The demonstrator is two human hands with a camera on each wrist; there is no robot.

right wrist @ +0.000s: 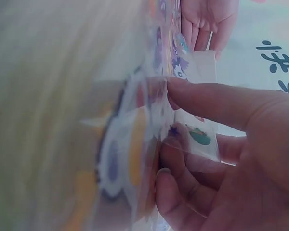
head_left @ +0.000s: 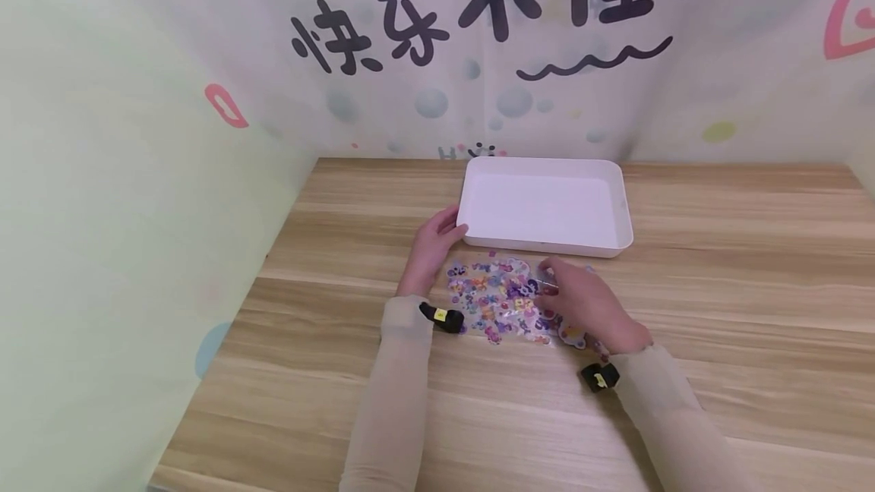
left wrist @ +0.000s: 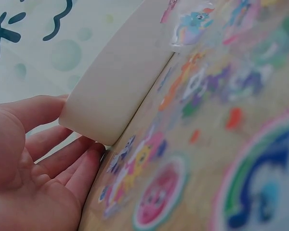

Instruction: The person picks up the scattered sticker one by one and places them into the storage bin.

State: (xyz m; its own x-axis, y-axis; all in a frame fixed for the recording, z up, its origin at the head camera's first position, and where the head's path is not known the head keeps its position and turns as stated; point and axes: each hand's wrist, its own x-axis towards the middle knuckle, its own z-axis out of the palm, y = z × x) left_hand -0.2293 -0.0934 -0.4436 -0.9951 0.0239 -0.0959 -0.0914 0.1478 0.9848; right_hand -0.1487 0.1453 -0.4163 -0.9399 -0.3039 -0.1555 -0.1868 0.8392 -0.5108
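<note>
A shallow white tray [head_left: 547, 207] sits on the wooden table against the back wall. My left hand [head_left: 427, 250] holds its front left corner, the thumb at the rim and the other fingers along the side wall. In front of the tray lie clear plastic sheets of colourful cartoon stickers [head_left: 487, 302], several of them pony figures. Over their right part, my right hand [head_left: 589, 308] pinches a clear sticker sheet [right wrist: 200, 137] between thumb and fingers. Through the see-through film, some fingertips show in the right wrist view.
Wood-grain table [head_left: 738, 310] stretches to both sides of the stickers. A printed wall cloth [head_left: 410, 127] with large black characters hangs right behind the tray, and a pale green cloth [head_left: 123, 249] borders the left. Small black cameras [head_left: 447, 319] are strapped at both wrists.
</note>
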